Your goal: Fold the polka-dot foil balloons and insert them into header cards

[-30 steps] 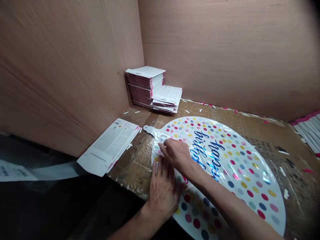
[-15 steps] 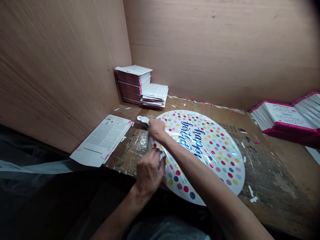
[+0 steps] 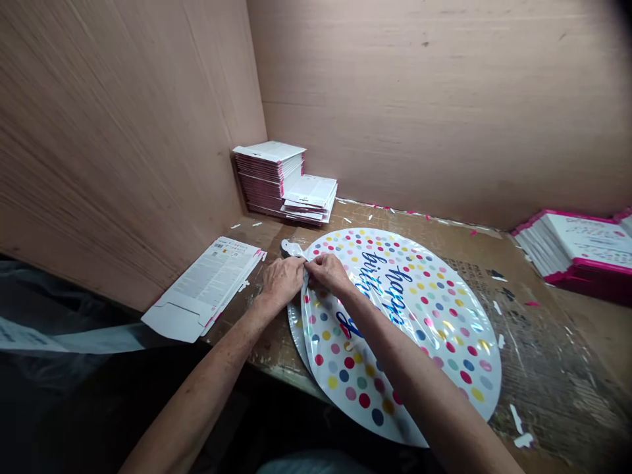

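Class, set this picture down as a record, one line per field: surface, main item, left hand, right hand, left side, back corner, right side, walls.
surface: worn cardboard, dotted with scraps
main item: round, flat balloon, coloured dots, blue lettering; another edge shows beneath
left hand: pinching the balloon near its neck
right hand: pinching it there too, beside the left
left side: printed white cards, lying flat
back corner: tall stack and lower stack, side by side
right side: pink-edged packs
walls: wooden panels

left fingers point(image 3: 299, 263) + right fingers point(image 3: 316, 264) | pinching dotted balloon point(image 3: 424, 309) | packet stack point(image 3: 261, 179) behind
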Tool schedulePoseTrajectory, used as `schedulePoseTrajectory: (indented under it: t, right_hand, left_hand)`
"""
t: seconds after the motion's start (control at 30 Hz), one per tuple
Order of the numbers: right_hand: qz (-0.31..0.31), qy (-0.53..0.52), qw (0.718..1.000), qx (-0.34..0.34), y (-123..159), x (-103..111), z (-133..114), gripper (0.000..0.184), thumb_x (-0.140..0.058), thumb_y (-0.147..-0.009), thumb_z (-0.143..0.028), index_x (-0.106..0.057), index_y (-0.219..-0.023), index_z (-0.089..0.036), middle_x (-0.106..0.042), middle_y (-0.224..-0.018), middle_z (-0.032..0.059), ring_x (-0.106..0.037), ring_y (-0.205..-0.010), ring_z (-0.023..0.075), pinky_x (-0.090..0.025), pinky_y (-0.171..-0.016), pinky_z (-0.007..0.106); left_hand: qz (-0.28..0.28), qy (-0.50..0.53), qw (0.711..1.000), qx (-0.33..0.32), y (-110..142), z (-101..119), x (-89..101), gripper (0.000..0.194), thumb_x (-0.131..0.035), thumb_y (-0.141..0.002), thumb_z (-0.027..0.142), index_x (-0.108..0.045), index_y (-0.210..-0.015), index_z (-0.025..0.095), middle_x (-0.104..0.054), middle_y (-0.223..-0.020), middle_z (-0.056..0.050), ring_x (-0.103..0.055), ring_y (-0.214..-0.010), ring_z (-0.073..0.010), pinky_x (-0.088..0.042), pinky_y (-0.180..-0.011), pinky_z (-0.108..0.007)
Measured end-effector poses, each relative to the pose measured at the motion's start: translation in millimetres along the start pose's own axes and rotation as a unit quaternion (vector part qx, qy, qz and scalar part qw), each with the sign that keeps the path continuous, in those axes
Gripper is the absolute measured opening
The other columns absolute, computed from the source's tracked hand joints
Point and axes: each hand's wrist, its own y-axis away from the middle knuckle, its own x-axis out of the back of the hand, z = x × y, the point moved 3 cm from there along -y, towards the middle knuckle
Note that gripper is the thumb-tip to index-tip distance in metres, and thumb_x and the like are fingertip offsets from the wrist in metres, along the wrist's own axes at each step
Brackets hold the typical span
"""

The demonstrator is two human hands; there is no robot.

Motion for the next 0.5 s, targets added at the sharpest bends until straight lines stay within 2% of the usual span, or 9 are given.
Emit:
schedulePoseTrajectory:
  t: [0.1, 0.17, 0.27, 0.37, 0.43, 0.5]
  right_hand:
    - [0.010, 0.039, 0.999, -0.002, 1.0, -0.3, -5.0, 0.024, -0.052, -0.086, -0.022, -0.073, -0.079, -0.014, -0.074, -0.074, 0.0064, -0.068, -0.071, 0.0143, -0.042, -0.061, 0.020]
    - [0.032, 0.075, 0.997, -0.006, 0.0, -2.4, -11.8, 0.018, -0.057, -0.081, -0.017, -0.074, -0.082, -0.013, -0.075, -0.083, 0.0105, -0.070, -0.082, 0.0193, -0.043, -0.066, 0.023]
    - [0.067, 0.114, 0.991, -0.007, -1.9, -5.9, -22.4, 0.022, -0.055, -0.085, -0.019, -0.075, -0.090, -0.012, -0.075, -0.095, 0.0167, -0.069, -0.094, 0.0256, -0.046, -0.075, 0.029]
    - [0.080, 0.127, 0.989, -0.011, -0.4, -6.0, -26.7, 0.031, -0.048, -0.093, -0.026, -0.074, -0.096, -0.010, -0.073, -0.102, 0.0204, -0.068, -0.100, 0.0287, -0.045, -0.081, 0.034]
    - [0.078, 0.128, 0.989, -0.015, 0.5, -3.7, -26.1, 0.032, -0.047, -0.093, -0.026, -0.074, -0.100, -0.009, -0.072, -0.106, 0.0208, -0.067, -0.102, 0.0288, -0.045, -0.082, 0.034]
    - [0.070, 0.118, 0.990, -0.018, -0.7, -1.1, -24.0, 0.028, -0.050, -0.091, -0.021, -0.074, -0.101, -0.012, -0.073, -0.107, 0.0176, -0.067, -0.103, 0.0259, -0.044, -0.080, 0.031]
  left_hand:
    - [-0.029, -0.035, 0.999, 0.006, 4.3, -3.3, -0.4, 0.033, -0.047, -0.092, 0.026, -0.067, -0.118, 0.028, -0.066, -0.115, -0.009, -0.068, -0.098, -0.0257, -0.050, -0.079, -0.034]
    - [-0.036, -0.045, 0.998, 0.019, 4.2, -6.3, 0.6, 0.030, -0.049, -0.091, 0.026, -0.067, -0.115, 0.027, -0.067, -0.109, -0.009, -0.069, -0.093, -0.0256, -0.049, -0.075, -0.033]
    - [-0.001, -0.047, 0.998, 0.038, 2.8, -9.6, 6.3, 0.027, -0.046, -0.093, 0.023, -0.068, -0.108, 0.024, -0.069, -0.102, -0.008, -0.069, -0.094, -0.0235, -0.049, -0.076, -0.030]
    - [0.031, -0.038, 0.998, 0.049, 4.2, -9.3, 11.3, 0.030, -0.039, -0.097, 0.022, -0.069, -0.103, 0.020, -0.069, -0.105, -0.009, -0.067, -0.099, -0.0213, -0.047, -0.080, -0.028]
    - [0.047, -0.009, 0.998, 0.040, 4.9, -7.4, 11.9, 0.031, -0.039, -0.097, 0.021, -0.070, -0.101, 0.020, -0.069, -0.105, -0.009, -0.066, -0.099, -0.0200, -0.046, -0.082, -0.027]
    - [0.057, 0.035, 0.997, 0.033, 4.0, -6.2, 10.1, 0.030, -0.042, -0.096, 0.020, -0.071, -0.103, 0.019, -0.069, -0.106, -0.008, -0.065, -0.101, -0.0194, -0.045, -0.085, -0.026]
